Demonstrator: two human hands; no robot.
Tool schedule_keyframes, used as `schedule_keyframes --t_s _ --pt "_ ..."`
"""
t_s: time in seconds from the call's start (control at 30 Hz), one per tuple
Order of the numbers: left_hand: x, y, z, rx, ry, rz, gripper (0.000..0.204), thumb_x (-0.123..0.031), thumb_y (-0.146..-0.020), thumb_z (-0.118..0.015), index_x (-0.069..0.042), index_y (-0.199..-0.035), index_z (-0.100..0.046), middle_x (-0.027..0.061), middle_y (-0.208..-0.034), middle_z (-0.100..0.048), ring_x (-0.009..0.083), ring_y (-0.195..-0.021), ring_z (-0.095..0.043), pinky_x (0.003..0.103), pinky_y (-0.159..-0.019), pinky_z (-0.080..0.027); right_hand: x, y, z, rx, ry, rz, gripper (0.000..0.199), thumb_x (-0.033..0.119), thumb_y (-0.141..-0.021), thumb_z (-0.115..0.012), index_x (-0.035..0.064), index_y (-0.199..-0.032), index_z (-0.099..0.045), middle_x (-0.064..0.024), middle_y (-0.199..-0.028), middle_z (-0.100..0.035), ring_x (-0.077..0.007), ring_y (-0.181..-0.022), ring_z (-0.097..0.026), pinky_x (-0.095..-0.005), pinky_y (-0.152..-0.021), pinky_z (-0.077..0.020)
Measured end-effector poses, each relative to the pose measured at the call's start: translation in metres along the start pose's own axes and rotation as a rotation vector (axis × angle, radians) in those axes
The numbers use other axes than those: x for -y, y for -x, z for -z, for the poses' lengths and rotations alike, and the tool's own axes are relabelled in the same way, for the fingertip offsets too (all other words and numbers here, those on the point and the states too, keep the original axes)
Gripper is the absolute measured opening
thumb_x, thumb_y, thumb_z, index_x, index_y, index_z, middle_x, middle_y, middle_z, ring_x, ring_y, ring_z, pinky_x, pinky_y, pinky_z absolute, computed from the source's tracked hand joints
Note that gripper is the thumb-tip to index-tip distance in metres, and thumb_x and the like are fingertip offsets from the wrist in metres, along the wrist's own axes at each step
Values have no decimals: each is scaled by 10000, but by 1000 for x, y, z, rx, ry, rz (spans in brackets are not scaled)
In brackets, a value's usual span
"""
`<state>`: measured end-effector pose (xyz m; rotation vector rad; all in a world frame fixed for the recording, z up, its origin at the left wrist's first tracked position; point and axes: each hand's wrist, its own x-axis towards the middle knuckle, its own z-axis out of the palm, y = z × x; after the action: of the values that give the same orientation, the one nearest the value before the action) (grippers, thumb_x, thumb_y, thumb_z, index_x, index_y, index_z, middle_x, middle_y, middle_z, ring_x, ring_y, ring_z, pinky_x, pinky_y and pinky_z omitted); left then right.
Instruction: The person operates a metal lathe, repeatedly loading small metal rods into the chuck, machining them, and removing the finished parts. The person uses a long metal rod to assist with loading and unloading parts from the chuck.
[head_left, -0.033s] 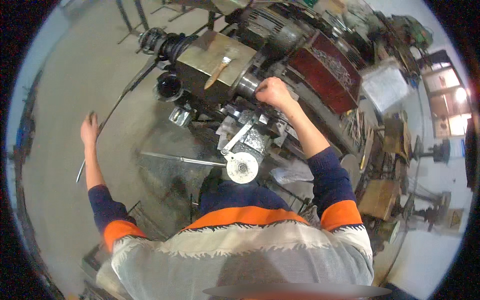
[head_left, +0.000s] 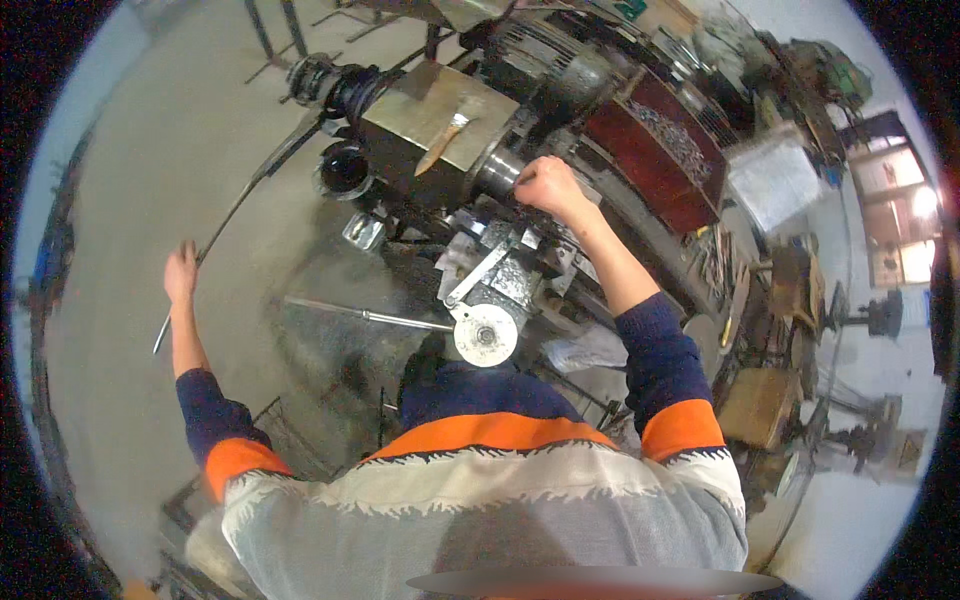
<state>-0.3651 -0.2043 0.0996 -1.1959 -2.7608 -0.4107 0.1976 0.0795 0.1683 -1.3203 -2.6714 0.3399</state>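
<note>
At the far left, my left hand [head_left: 181, 274] is closed round a long thin metal lever [head_left: 232, 212], which slopes up to the rear end of the lathe's headstock [head_left: 408, 112]. My right hand [head_left: 548, 187] is at the shiny round spindle nose [head_left: 497, 171], fingers curled in against its front face. What those fingers hold, if anything, is hidden. Just below the right hand is the lathe's carriage with a tool post [head_left: 495, 238], a crank handle [head_left: 480, 272] and a round pale handwheel [head_left: 485, 335]. A paintbrush [head_left: 440, 146] lies on top of the headstock.
A dark red tray [head_left: 655, 150] of small metal pieces stands behind the bed, beside a pale square sheet [head_left: 773, 178]. A long metal handle [head_left: 365, 316] sticks out leftward from the handwheel. Several hand tools [head_left: 715, 262] lie at the right. A motor [head_left: 550, 62] sits behind.
The view has shifted slightly, moving the machine a little rightward in the picture. My left hand is slightly lower at the lever. The right hand stays at the spindle nose.
</note>
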Motion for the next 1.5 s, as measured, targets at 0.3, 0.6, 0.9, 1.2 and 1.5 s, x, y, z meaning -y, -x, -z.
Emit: schedule_keyframes --t_s 0.3,0.6,0.9,1.2,1.5 --pt "-72 194 5 97 47 387 533 -528 -834 -331 -83 -878 -621 172 -838 -606 346 -816 -573 430 -707 -426 26 29 24 39 22 -62 252 206 -536 -598 3 -679 -639 -206 -731 -600 -334 -714 -596 -370 -711 -479" --pt "-174 226 70 100 -26 -128 352 -346 -831 -473 -17 -905 -576 179 -759 -610 329 -717 -592 407 -638 -455 -1 85 59 -133 -358 252 266 127 -532 -563 56 -769 -660 -129 -822 -623 -274 -855 -558 -340 -764 -456" --pt "-428 237 58 1033 1730 -16 261 -254 -845 -516 -16 -936 -570 68 -820 -613 160 -687 -599 278 -618 -475 44 143 49 -463 -535 583 276 73 -525 -598 78 -800 -598 -83 -951 -579 -313 -921 -511 -386 -735 -456" --pt "-455 213 41 987 1157 -630 363 -296 -860 -490 24 -734 -607 38 -556 -548 79 -526 -509 254 -485 -406 12 145 37 -391 -344 479 202 168 -510 -657 110 -688 -581 -47 -713 -549 -272 -679 -490 -374 -550 -412" --pt "-354 136 82 439 727 -661 314 -299 -829 -501 -3 -910 -568 138 -684 -588 229 -658 -579 342 -596 -442 -15 45 29 -105 -66 221 222 170 -527 -607 62 -715 -654 -119 -782 -622 -292 -744 -572 -347 -698 -457"
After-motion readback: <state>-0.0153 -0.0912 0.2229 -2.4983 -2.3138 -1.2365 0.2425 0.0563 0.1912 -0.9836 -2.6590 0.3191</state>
